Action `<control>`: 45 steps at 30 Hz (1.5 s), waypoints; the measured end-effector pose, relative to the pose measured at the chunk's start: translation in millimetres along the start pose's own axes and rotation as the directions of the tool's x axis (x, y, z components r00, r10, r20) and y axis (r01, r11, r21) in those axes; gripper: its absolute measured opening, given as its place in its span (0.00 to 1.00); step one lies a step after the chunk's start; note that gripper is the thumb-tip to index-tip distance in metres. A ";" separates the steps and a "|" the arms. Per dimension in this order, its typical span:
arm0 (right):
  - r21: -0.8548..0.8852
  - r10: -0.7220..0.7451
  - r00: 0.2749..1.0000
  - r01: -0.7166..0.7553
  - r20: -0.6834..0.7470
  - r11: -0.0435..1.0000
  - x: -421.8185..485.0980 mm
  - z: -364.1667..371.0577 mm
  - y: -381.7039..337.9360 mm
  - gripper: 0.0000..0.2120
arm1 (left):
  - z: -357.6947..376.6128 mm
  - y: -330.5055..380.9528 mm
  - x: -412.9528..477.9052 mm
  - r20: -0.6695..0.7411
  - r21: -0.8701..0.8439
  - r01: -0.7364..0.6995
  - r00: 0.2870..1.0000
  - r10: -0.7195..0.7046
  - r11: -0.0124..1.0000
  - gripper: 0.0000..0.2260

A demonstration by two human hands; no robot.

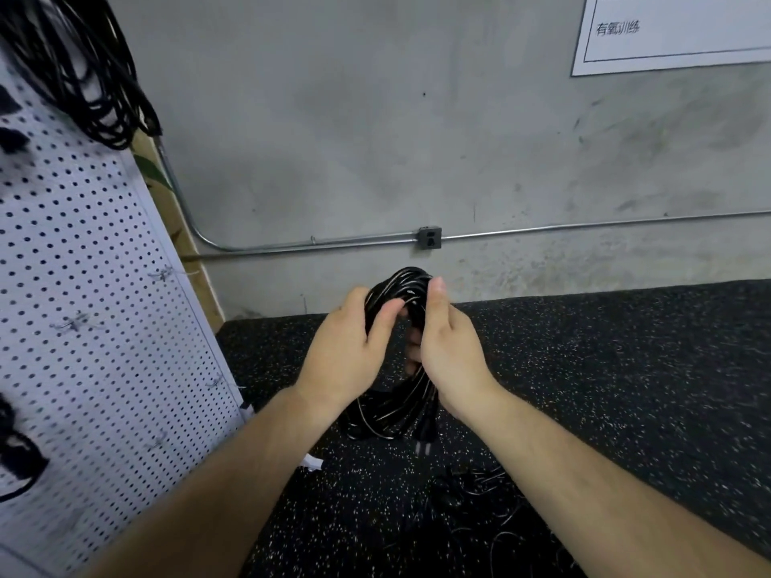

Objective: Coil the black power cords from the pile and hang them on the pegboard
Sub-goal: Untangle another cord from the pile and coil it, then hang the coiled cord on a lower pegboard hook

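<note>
— Grey concrete wall (375,118) behind, black speckled floor (605,390) below. What are the hands doing?

— Both grip one coiled cord (396,406), held up in front of the wall. The left hand (350,348) clasps the coil's left side, its thumb lying across the strands. The right hand (448,348) clasps the right side, its thumb upright against the top of the loop. The fingers of both curl behind the coil and are mostly hidden. Only a few tips show in the gap between the hands.

— And the rest of the coil?

— It hangs below the wrists, with a plug (425,438) dangling at the lower end. The hands cover the middle, so I cannot tell how the strands cross there.

— The pile?

— Loose black cords (471,494) lie on the floor by the right forearm. They are dark on dark and hard to trace, and the arm hides part of them.

— The pegboard?

— A white pegboard (104,285) stands at the left, with small wire hooks (77,323) on it. A bundle of hung cords (83,77) drapes over its top corner, cut off by the frame. A dark shape (16,452) at the board's lower left edge is also cropped, and I cannot say what it is.

— Further out?

— A metal conduit (333,242) runs along the wall to an outlet box (429,237). A white sign (676,31) sits at the top right, partly out of frame. A white scrap (312,461) lies on the floor near the board's foot.
</note>
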State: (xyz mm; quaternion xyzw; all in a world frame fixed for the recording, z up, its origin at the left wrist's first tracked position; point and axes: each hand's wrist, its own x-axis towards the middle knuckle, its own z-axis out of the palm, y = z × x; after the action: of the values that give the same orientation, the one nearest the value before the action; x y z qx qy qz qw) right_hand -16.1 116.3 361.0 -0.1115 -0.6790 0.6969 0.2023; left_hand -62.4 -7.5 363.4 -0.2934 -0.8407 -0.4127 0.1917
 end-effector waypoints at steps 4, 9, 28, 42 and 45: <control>0.294 0.295 0.933 -0.347 0.208 0.891 3.4 6.5 -14.9 0.29 | -9.9 -16.5 1.5 -0.029 0.095 -0.131 0.991 0.134 0.987 0.26; 0.231 0.302 0.920 -0.360 0.251 0.904 8.0 14.2 -8.8 0.29 | -14.5 -23.4 -1.7 -0.011 0.083 -0.095 0.995 0.096 0.992 0.24; -0.011 -0.315 0.859 0.349 0.404 0.937 -18.7 169.7 7.5 0.15 | -131.8 -93.0 -55.9 -0.322 -0.103 0.249 0.908 -0.269 0.963 0.15; -0.096 -0.293 0.689 0.466 0.664 0.879 49.5 308.2 -4.9 0.12 | -193.3 -163.0 -37.6 -0.509 -0.190 0.414 0.733 -0.450 0.890 0.22; -0.100 -0.261 0.702 0.428 0.663 0.898 66.6 325.4 2.7 0.14 | -195.7 -182.8 -33.0 -0.513 -0.126 0.466 0.725 -0.459 0.876 0.22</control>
State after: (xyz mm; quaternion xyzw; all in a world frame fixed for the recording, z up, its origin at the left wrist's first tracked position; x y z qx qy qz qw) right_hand -215.9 -148.1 383.6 0.2358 -0.7962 0.5522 0.0738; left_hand -140.9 -265.4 353.1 0.0513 -0.8037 -0.5066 0.3078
